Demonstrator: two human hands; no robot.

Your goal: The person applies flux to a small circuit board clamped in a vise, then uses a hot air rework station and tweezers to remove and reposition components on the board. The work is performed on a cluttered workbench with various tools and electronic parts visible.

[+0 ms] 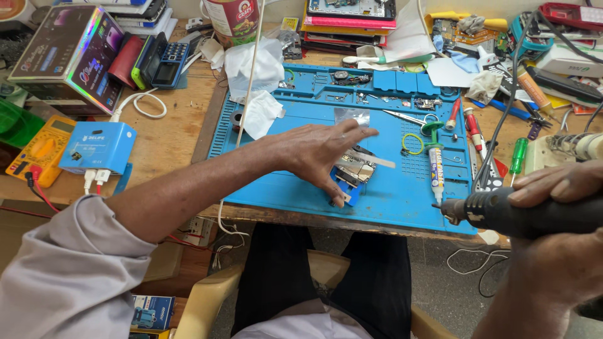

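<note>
Plastics, bare metal, wood and cloth lay side by side on the bench.

The blue ribbed rubbery work mat (301, 182) looked matt and soft, its left edge grooved, over a worn, dull brown wooden table (169, 144). The small silvery metal circuit assembly (355, 168) under the left hand (320, 150) gleamed in patches, clamped in a smooth blue plastic holder (347, 191). The black matt plastic rotary tool (527, 212) in the right hand (559, 185) had a ridged, grippy body. White crumpled tissue paper (254, 69) looked thin and rough. The blue glossy plastic power box (97, 147) shone faintly; the grey woven cloth sleeve (69, 276) was matt and creased.
</note>
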